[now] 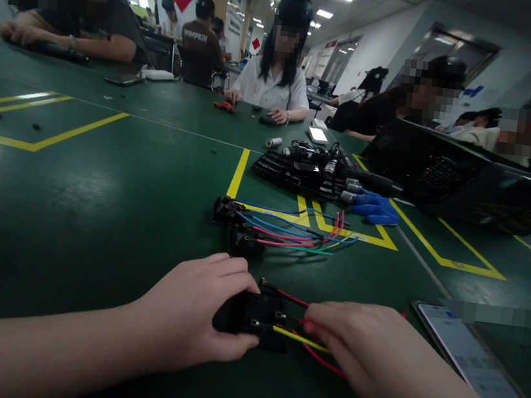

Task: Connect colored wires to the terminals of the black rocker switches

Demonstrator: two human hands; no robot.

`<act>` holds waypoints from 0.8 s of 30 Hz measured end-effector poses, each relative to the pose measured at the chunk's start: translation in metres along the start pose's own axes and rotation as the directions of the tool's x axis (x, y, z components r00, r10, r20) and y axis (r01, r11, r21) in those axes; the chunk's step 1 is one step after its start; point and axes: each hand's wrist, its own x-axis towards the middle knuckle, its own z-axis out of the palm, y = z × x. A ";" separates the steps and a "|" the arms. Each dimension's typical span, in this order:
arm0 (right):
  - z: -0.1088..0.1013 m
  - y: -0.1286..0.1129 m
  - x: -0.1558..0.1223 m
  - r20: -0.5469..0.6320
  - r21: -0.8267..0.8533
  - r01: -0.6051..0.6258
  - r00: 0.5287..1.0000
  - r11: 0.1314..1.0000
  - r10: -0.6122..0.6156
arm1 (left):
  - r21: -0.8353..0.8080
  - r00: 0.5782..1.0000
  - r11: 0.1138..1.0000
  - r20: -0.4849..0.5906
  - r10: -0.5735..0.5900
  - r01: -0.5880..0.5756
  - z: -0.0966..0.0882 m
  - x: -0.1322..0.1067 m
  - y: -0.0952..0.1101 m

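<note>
My left hand (191, 316) grips a small black switch block (255, 315) between thumb and fingers, low on the green table (98, 203). Red and yellow wires (305, 342) run out of the block's right side. My right hand (358, 348) is closed around those wires just beside the block, its fingertips at the terminals. A little farther away lie more black switch blocks with blue, red and green wires (285, 231), untouched.
A phone (473, 363) lies at the right near my right arm. Farther back are a black grille with parts (308, 172), a blue glove (374, 207) and a laptop (454, 178). Yellow tape lines cross the table. Several people sit around the far side.
</note>
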 end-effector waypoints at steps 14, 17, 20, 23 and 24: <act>-0.002 -0.006 -0.011 -0.338 -0.221 0.160 0.913 0.962 -0.229 | 0.012 0.999 0.999 0.024 -0.043 0.043 -0.002 -0.003 0.004; -0.001 -0.006 -0.013 -0.330 -0.247 0.163 0.912 0.955 -0.241 | -0.004 0.999 0.999 0.030 -0.039 0.039 -0.002 -0.002 0.004; 0.001 -0.003 -0.011 -0.255 -0.209 0.135 0.949 0.969 -0.187 | -0.009 0.999 1.000 0.022 -0.030 0.030 -0.002 -0.002 0.004; 0.002 -0.002 -0.005 -0.125 -0.130 0.076 0.988 0.989 -0.092 | -0.012 0.999 0.999 0.025 -0.036 0.036 -0.003 -0.002 0.005; 0.002 -0.002 -0.004 -0.077 -0.102 0.050 0.995 0.994 -0.058 | -0.013 0.999 0.999 0.030 -0.039 0.040 -0.004 -0.001 0.005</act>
